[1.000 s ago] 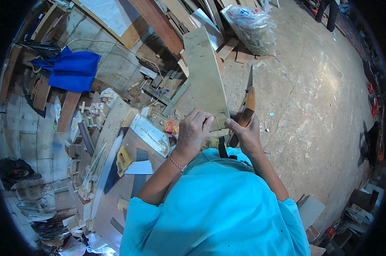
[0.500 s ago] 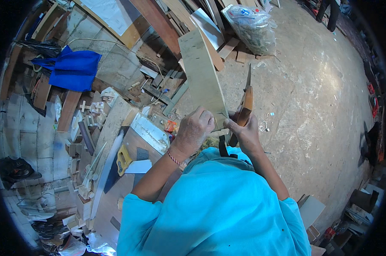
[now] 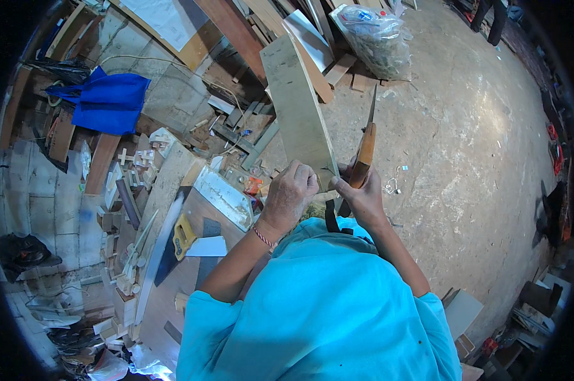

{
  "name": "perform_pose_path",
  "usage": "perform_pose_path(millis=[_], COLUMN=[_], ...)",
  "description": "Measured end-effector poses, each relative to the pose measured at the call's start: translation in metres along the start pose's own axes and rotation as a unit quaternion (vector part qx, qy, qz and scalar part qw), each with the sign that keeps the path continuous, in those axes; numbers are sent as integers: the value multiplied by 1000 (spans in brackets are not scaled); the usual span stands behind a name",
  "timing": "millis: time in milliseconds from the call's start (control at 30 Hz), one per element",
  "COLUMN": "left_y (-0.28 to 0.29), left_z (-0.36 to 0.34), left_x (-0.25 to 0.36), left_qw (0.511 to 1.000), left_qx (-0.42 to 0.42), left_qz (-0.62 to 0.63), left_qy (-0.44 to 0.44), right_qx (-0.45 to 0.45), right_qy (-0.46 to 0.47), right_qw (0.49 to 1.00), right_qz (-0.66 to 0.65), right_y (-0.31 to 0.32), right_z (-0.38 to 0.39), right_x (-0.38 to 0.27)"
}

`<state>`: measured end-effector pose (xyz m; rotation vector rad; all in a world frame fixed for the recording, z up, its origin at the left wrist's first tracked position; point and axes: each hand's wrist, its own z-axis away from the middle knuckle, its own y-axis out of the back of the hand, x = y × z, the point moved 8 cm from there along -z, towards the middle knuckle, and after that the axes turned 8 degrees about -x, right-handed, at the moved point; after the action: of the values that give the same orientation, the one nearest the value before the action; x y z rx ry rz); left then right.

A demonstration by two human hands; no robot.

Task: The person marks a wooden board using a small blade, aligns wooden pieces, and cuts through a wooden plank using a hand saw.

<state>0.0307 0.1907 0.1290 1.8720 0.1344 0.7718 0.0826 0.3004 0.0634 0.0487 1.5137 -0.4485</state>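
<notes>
A long, pale plywood board point(image 3: 299, 105) slants away from me, its near end between my hands. My left hand point(image 3: 291, 193), with a braided bracelet at the wrist, is closed at the board's near left end, fingers curled. In my right hand point(image 3: 366, 200) is a wooden-handled handsaw point(image 3: 365, 155), its thin dark blade pointing away and seen nearly edge-on. The right thumb reaches across to the board's near right corner. The saw stands beside the board's right edge; its lower part is hidden by my hand.
To the left, a workbench point(image 3: 157, 327) carries a yellow-handled saw point(image 3: 184, 236) and several wood offcuts. Planks point(image 3: 233, 35) and a clear plastic sack point(image 3: 379, 47) lie ahead. A blue bag point(image 3: 112, 105) is at far left. Another person's legs point(image 3: 490, 19) show at the far right.
The board has shifted very slightly, its far end moving a little left and nearer its edge-on side. The saw tip has swung slightly right. Both hands keep nearly the same place.
</notes>
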Motion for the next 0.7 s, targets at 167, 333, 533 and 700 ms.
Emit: perform_pose_path(millis=[167, 333, 533, 700], left_y=[-7, -10, -14, -12], left_z=[2, 4, 3, 0], left_x=[-8, -10, -13, -13], left_qw=[999, 999, 998, 997], left_qx=[9, 30, 38, 43], left_qz=[31, 19, 7, 21], left_qy=[32, 22, 41, 57], right_qx=[-1, 9, 15, 34], right_qy=[-19, -11, -10, -13], right_qw=[1000, 1000, 1000, 999], right_qz=[4, 0, -25, -32], right_y=[0, 1, 4, 8], right_z=[-1, -2, -5, -8], right_x=[0, -1, 7, 9])
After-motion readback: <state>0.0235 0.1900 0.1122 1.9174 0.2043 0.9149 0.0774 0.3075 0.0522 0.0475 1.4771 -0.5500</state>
